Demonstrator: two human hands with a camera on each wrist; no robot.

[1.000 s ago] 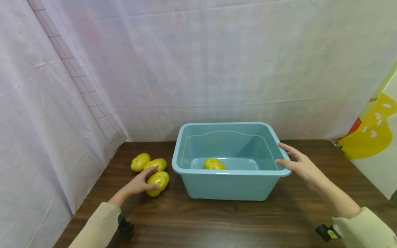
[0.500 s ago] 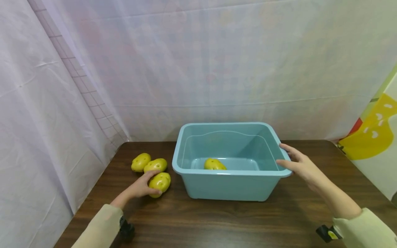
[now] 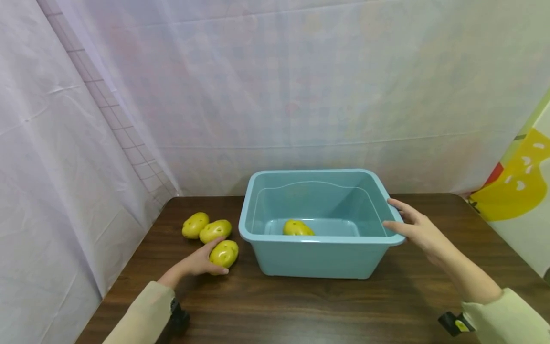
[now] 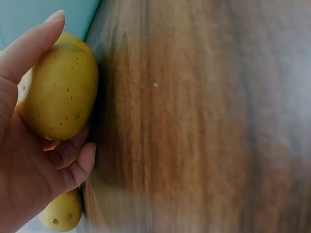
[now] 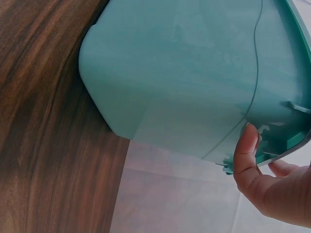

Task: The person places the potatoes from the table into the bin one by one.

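Note:
A yellow potato [image 3: 225,253] is in my left hand [image 3: 199,260], with thumb and fingers curled round its sides. In the left wrist view this potato [image 4: 63,90] is close to the wooden tabletop; whether it touches I cannot tell. Two more potatoes, a middle one [image 3: 216,231] and a far one [image 3: 195,225], lie just behind that hand. My right hand [image 3: 418,234] grips the right rim of a light blue plastic tub [image 3: 318,258]. In the right wrist view, fingers of the right hand [image 5: 272,191] hook under the rim. One potato [image 3: 297,228] lies inside the tub.
The tub stands on a dark wooden table [image 3: 309,310], near its back edge. A pale curtain [image 3: 301,95] hangs behind the table, and a white sheet [image 3: 47,167] hangs at the left.
My left hand has closed round the nearest potato and shifted it slightly right, away from the other two. My right hand stays on the tub's rim.

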